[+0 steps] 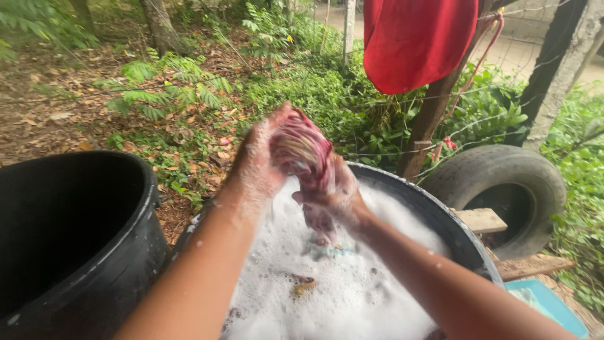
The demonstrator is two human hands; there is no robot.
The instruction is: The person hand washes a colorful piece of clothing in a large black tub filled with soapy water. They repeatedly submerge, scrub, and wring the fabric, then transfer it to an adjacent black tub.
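A wet red patterned cloth (301,148) is bunched up between both my hands above a black tub (440,211) full of white soapy foam. My left hand (258,165), covered in suds, grips the cloth's left side. Gripping its lower right part is my right hand (333,195), and a tail of cloth hangs down into the foam. Bits of other coloured laundry (305,284) poke out of the suds below.
A large empty black bucket (75,233) stands at the left. An old tyre (500,189) and wooden planks (481,220) lie at the right, beside a blue basin (547,305). A red garment (415,41) hangs on a wire fence behind, with plants and leaf litter beyond.
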